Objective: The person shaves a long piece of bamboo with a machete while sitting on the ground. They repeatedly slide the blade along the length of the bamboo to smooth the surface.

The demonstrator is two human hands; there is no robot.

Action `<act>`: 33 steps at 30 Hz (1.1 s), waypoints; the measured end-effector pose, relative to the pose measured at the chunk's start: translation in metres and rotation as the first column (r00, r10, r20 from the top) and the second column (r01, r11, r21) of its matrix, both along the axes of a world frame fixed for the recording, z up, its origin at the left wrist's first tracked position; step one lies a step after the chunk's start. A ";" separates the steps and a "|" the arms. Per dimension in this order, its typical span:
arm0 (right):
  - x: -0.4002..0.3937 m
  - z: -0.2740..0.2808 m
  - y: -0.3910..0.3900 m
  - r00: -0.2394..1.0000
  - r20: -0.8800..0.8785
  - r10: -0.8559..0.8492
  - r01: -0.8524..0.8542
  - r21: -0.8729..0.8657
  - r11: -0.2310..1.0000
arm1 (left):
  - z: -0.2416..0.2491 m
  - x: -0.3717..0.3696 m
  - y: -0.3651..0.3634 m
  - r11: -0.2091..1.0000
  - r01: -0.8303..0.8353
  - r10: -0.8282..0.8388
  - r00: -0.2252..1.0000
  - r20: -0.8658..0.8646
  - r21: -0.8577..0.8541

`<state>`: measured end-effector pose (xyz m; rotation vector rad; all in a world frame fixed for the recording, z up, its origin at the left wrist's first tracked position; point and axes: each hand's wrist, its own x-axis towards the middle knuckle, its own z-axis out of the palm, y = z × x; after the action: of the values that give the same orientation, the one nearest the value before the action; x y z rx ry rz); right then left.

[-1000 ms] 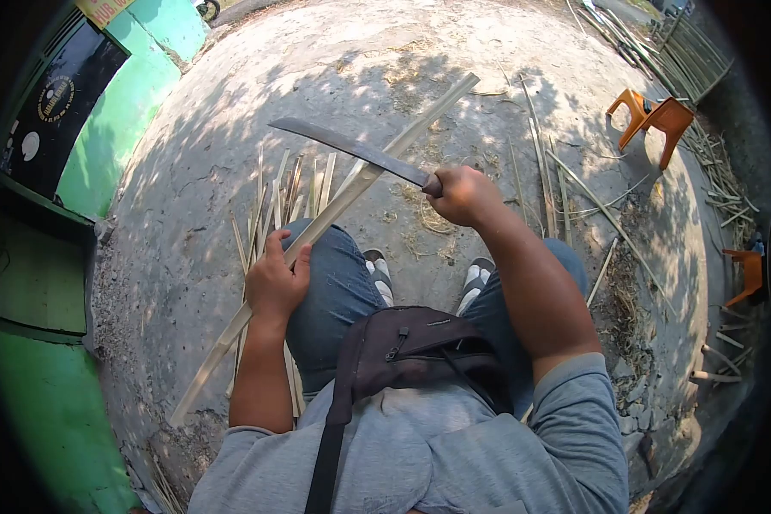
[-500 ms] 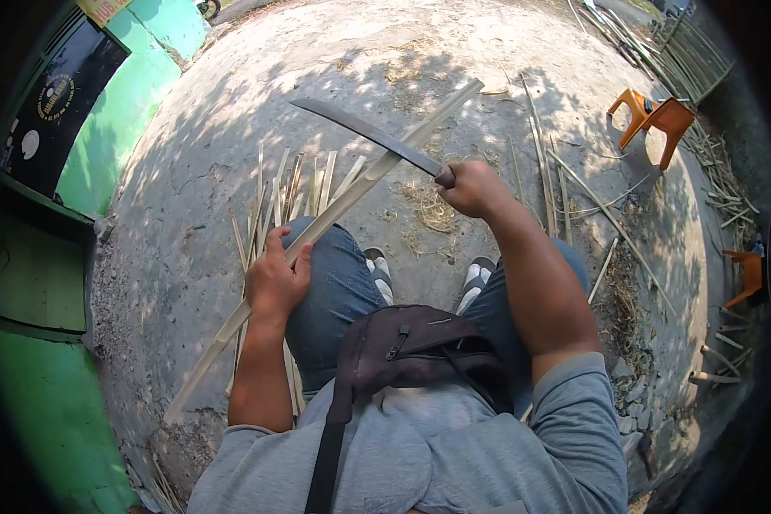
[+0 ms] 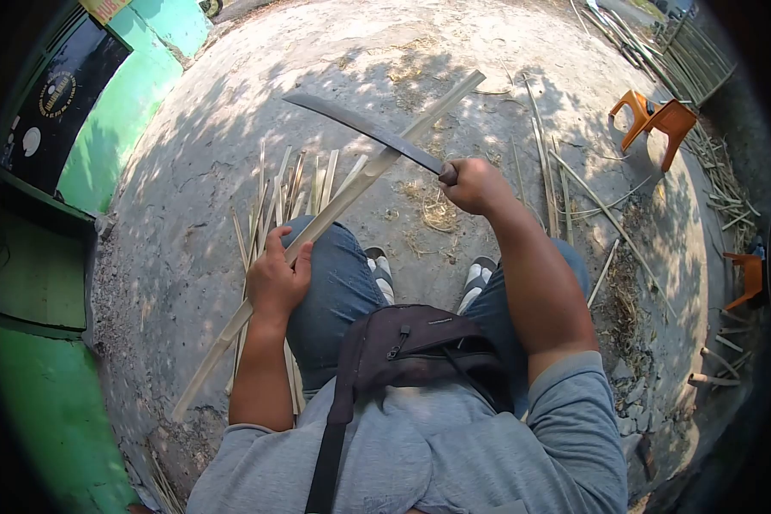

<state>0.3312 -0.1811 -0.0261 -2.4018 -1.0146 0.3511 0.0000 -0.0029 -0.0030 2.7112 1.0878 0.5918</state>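
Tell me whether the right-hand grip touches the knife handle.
Touching: the head view shows the right-hand grip closed around the knife handle.

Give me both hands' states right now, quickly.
Left hand: closed, holding a bamboo strip.
Right hand: closed, gripping a machete by its handle.

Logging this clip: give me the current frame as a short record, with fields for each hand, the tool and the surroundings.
Left hand: holds the long pale strip
Right hand: grips the machete by its handle
Tool position: crosses the long pale strip; whether it cuts in cannot be told
Beside left leg: thin strips
At waist: dark bag
Ahead, right: orange furniture
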 end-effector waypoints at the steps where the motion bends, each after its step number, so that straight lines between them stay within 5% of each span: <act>1: 0.005 -0.002 -0.005 1.000 -0.003 0.023 -0.023 0.016 1.000 | 0.000 0.001 0.000 1.000 -0.001 0.001 1.000 -0.016 0.011; 9: -0.028 -0.007 0.003 0.954 0.159 0.254 -0.263 0.034 0.964 | 0.005 0.005 -0.001 1.000 0.002 0.000 0.997 -0.072 0.018; 13: -0.044 0.022 0.012 0.934 0.125 0.333 -0.304 -0.207 0.930 | 0.004 0.002 0.001 1.000 0.019 -0.018 0.998 -0.056 0.018; 20: 0.032 -0.027 -0.007 0.987 -0.138 -0.080 0.098 0.123 0.988 | 0.001 0.001 0.003 0.998 0.022 -0.019 0.999 -0.050 0.052; 23: 0.019 -0.001 -0.015 0.995 -0.085 -0.060 0.063 0.037 0.997 | 0.000 0.001 0.004 0.998 0.027 -0.023 0.998 -0.064 0.056; 24: 0.014 -0.001 -0.010 0.998 0.045 -0.042 0.043 -0.020 0.999 | 0.000 0.003 0.003 0.998 0.030 -0.026 0.998 -0.063 0.057; 33: -0.049 0.014 0.020 0.924 0.137 0.356 -0.323 -0.217 0.921 | -0.002 -0.001 0.004 0.998 0.038 -0.038 0.999 -0.011 0.039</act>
<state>0.2822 -0.1608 -0.0125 -2.4518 -1.5531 0.3792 -0.0012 0.0015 -0.0052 2.7649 1.0351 0.6002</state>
